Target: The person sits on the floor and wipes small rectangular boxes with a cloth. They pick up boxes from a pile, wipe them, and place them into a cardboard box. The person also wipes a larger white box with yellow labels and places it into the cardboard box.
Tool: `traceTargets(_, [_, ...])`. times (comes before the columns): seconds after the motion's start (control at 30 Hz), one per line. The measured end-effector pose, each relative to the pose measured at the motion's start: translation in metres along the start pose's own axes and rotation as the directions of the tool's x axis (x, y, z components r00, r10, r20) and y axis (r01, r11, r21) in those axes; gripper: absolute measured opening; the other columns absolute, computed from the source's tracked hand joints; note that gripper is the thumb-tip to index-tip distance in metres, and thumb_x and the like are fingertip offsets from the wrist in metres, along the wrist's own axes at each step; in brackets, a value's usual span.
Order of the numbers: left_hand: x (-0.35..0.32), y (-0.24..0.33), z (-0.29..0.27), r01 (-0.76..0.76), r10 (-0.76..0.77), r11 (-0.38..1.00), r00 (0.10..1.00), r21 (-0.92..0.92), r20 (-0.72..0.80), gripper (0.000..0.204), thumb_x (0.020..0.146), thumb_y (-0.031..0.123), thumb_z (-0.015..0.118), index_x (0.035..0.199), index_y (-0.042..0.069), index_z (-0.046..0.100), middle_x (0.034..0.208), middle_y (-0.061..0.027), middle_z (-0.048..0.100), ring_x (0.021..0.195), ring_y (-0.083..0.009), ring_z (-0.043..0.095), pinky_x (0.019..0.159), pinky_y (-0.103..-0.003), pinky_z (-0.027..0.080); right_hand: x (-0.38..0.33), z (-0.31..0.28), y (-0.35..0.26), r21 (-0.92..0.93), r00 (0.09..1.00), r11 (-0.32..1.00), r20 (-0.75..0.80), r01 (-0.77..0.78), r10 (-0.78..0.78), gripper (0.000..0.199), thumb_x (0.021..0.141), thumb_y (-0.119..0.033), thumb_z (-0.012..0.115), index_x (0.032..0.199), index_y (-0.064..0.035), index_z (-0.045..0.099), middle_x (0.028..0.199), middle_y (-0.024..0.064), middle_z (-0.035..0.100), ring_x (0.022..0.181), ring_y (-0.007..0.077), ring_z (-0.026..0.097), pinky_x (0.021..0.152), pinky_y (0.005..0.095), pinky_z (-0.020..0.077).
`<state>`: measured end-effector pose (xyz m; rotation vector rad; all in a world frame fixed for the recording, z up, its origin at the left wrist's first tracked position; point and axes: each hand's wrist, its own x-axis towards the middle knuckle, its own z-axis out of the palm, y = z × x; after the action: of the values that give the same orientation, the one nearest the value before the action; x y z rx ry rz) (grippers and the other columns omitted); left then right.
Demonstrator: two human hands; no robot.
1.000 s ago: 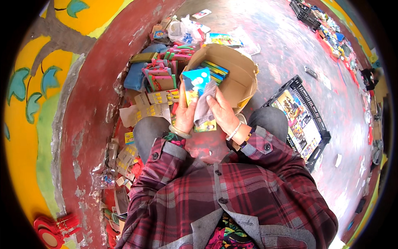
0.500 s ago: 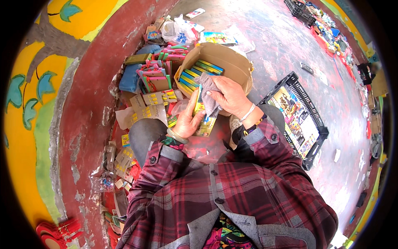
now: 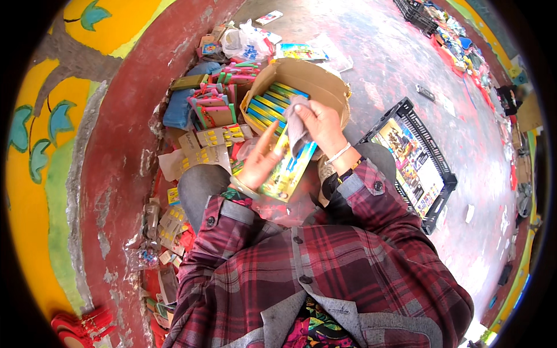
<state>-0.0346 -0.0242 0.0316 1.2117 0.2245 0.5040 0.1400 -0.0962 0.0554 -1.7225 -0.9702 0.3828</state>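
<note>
My right hand (image 3: pixel 326 127) pinches a grey cloth (image 3: pixel 297 129) that hangs over a flat, colourful yellow-green box (image 3: pixel 292 175). The box sits tilted between my knees with its broad printed face up; what supports it is hidden. Beside its left edge is my left hand (image 3: pixel 259 167), blurred, with its fingers stretched and apart; any contact with the box is unclear. Just beyond both hands stands an open cardboard carton (image 3: pixel 325 81), with several flat blue-and-yellow boxes (image 3: pixel 270 107) stacked inside.
Left of the carton lie pink-and-green packs (image 3: pixel 216 110), yellow-dotted cards (image 3: pixel 212 148) and a white plastic bag (image 3: pixel 246 43), along a red wall (image 3: pixel 125 145). A black crate (image 3: pixel 432 217) with printed sheets stands to the right. More goods line the far right wall.
The flat box's printed face shows more fully. My left hand has shifted slightly left, its fingers stretching out from the box. The cloth, still in my right hand, now hangs narrower.
</note>
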Motion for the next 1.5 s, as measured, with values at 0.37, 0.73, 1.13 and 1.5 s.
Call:
traceTargets(0.37, [0.003, -0.010, -0.004, -0.068, 0.031, 0.928, 0.994, -0.365, -0.107, 0.081, 0.084, 0.054, 0.053, 0.140, 0.007, 0.019, 0.142, -0.0140, 0.029, 0.131, -0.0298, 0.028, 0.107, -0.044, 0.024, 0.013, 0.011, 0.047, 0.731, 0.834, 0.658, -0.242, -0.180, 0.496, 0.028, 0.094, -0.024, 0.048, 0.096, 0.0013, 0.058, 0.085, 0.0027, 0.059, 0.075, 0.0100, 0.053, 0.068, 0.0270, 0.0440])
traceTargets(0.73, [0.010, 0.011, -0.042, -0.345, 0.048, 0.742, 0.883, -0.575, -0.468, 0.047, 0.093, 0.033, 0.050, 0.130, 0.006, 0.038, 0.126, -0.0093, 0.048, 0.114, -0.0267, 0.048, 0.097, -0.043, 0.040, -0.013, 0.037, 0.043, 0.427, 0.975, 0.895, -0.109, -0.130, 0.194, 0.031, 0.090, -0.030, 0.055, 0.104, -0.0019, 0.061, 0.078, 0.0017, 0.060, 0.071, 0.0089, 0.051, 0.065, 0.0259, 0.0436])
traceTargets(1.13, [0.008, -0.011, -0.012, -0.153, 0.058, 0.958, 0.932, -0.243, -0.359, 0.049, 0.096, 0.039, 0.040, 0.130, 0.003, 0.040, 0.124, -0.0089, 0.051, 0.112, -0.0214, 0.050, 0.096, -0.035, 0.039, -0.047, 0.055, 0.017, 0.050, 0.931, 0.964, 0.251, 0.262, -0.266, 0.063, 0.093, -0.026, 0.046, 0.140, 0.0035, 0.016, 0.136, 0.0226, 0.036, 0.127, 0.0298, 0.037, 0.103, 0.0313, 0.0298])
traceTargets(1.5, [0.005, -0.025, 0.000, 0.046, -0.135, 0.940, 0.960, -0.338, -0.245, 0.037, 0.097, 0.029, 0.043, 0.124, 0.003, 0.046, 0.111, -0.0044, 0.057, 0.097, -0.0135, 0.055, 0.085, -0.028, 0.045, -0.021, 0.039, 0.005, 0.685, 0.982, 0.720, 0.189, -0.113, -0.026, 0.045, 0.097, -0.027, 0.044, 0.134, -0.0019, 0.037, 0.120, 0.0050, 0.052, 0.109, 0.0112, 0.047, 0.095, 0.0257, 0.0366])
